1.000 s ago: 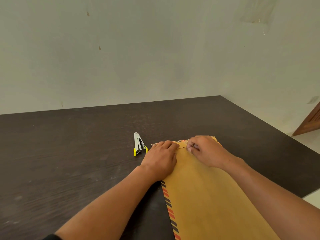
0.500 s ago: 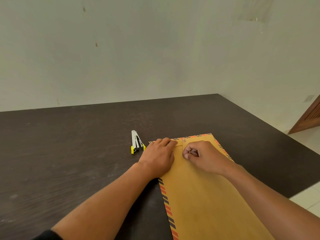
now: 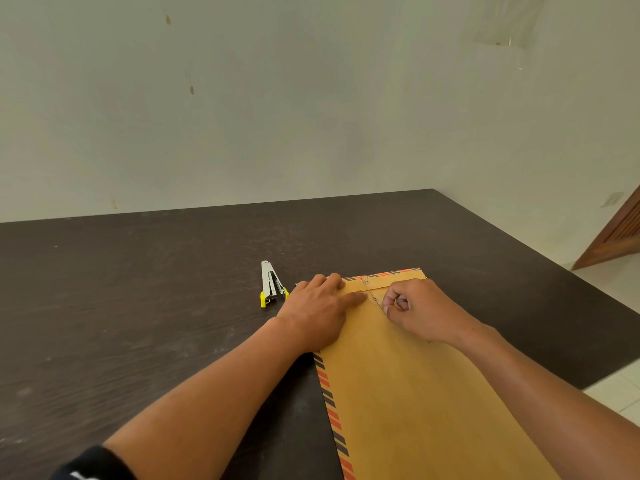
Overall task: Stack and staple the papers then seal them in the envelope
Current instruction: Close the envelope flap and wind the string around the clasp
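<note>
A brown envelope (image 3: pixel 415 393) with an orange-and-black striped border lies flat on the dark table (image 3: pixel 138 306), its flap folded down at the far end. My left hand (image 3: pixel 318 313) presses flat on the envelope's far left corner, index finger stretched along the flap edge. My right hand (image 3: pixel 422 313) is curled just below the flap and pinches a thin thread (image 3: pixel 374 296) that runs from the flap's fastener. No papers show; whatever is in the envelope is hidden. A silver stapler (image 3: pixel 272 284) with yellow ends lies left of my left hand.
The table's right edge runs diagonally close past the envelope, with pale floor tiles (image 3: pixel 616 396) beyond it. A wooden door (image 3: pixel 620 233) stands at the far right. A plain wall backs the table.
My right hand has drawn back from the flap edge toward me, pulling the thread out. My left hand stays pressed on the corner, its index finger now stretched further right.
</note>
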